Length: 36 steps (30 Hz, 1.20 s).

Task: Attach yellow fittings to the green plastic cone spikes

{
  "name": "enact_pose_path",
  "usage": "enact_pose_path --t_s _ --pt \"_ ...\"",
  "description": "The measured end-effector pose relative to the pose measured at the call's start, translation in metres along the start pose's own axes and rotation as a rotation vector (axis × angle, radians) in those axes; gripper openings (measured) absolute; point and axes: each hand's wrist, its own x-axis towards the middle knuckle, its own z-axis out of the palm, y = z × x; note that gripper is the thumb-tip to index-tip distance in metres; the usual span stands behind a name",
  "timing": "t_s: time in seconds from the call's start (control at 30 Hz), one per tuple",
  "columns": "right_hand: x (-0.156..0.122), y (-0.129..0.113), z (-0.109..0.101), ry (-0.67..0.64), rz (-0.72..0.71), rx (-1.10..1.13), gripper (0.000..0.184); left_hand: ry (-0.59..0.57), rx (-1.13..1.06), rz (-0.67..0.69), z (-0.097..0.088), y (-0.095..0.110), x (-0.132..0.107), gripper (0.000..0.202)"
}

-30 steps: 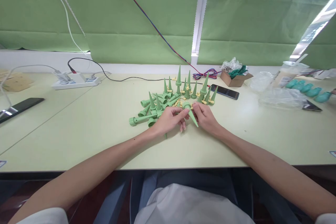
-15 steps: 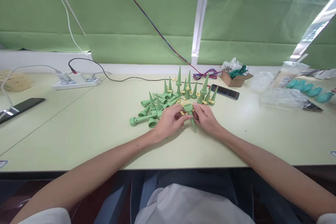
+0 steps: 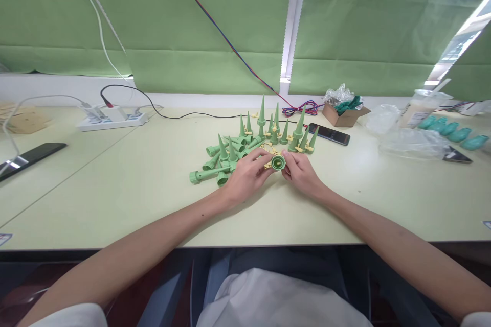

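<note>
A green plastic watering spike [image 3: 278,163] is held between my two hands, its round open end facing me and something yellow visible inside. My left hand [image 3: 249,173] closes on it from the left, and the fingers of my right hand [image 3: 301,171] pinch its right side. Loose green spikes [image 3: 209,173] lie heaped left of my hands, some on their sides. Behind, several spikes with small yellow valves [image 3: 297,135] stand upright on their wide ends. Small yellow pieces [image 3: 267,165] lie partly hidden behind my fingers.
A phone [image 3: 329,134] and a small cardboard box [image 3: 343,115] lie behind to the right. Farther right are a drink cup [image 3: 416,110], plastic bags [image 3: 418,143] and teal bulb-shaped pieces [image 3: 460,134]. On the left are a power strip [image 3: 115,121] and another phone [image 3: 34,158].
The spike between my hands has tilted, so its open end now faces me and its pointed tip no longer shows. My hands stay almost in place.
</note>
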Motion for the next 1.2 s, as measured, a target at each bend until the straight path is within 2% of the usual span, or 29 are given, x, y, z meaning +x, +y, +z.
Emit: enact_pose_path --t_s 0.23,0.33,0.4,0.53,0.63,0.73,0.83,1.03,1.2 --pt "0.000 0.000 0.000 0.042 -0.014 -0.051 0.059 0.018 -0.094 -0.160 0.001 0.003 0.003 0.018" --pt "0.001 0.002 -0.001 0.076 -0.009 -0.036 0.056 -0.012 -0.177 -0.287 -0.002 0.008 0.006 0.013" --pt "0.002 0.004 -0.002 0.087 -0.013 -0.025 0.053 -0.076 -0.316 -0.393 -0.004 0.009 0.007 0.017" --pt "0.002 0.007 -0.003 0.067 -0.042 -0.017 0.049 -0.202 -0.721 -0.601 -0.003 0.008 0.012 0.047" --pt "0.001 0.008 -0.003 0.019 -0.059 -0.026 0.047 -0.255 -0.943 -0.689 -0.002 0.006 0.014 0.052" --pt "0.000 0.007 -0.003 -0.021 -0.061 -0.018 0.045 -0.273 -1.085 -0.717 -0.004 0.008 0.014 0.045" --pt "-0.001 0.007 -0.004 -0.056 -0.055 -0.001 0.044 -0.276 -1.132 -0.733 -0.006 0.009 0.014 0.041" --pt "-0.001 0.008 -0.005 -0.107 -0.048 0.043 0.045 -0.273 -1.062 -0.681 -0.006 0.006 0.012 0.045" --pt "0.000 0.009 -0.006 -0.128 -0.032 0.043 0.046 -0.258 -0.902 -0.612 -0.009 0.006 0.012 0.043"
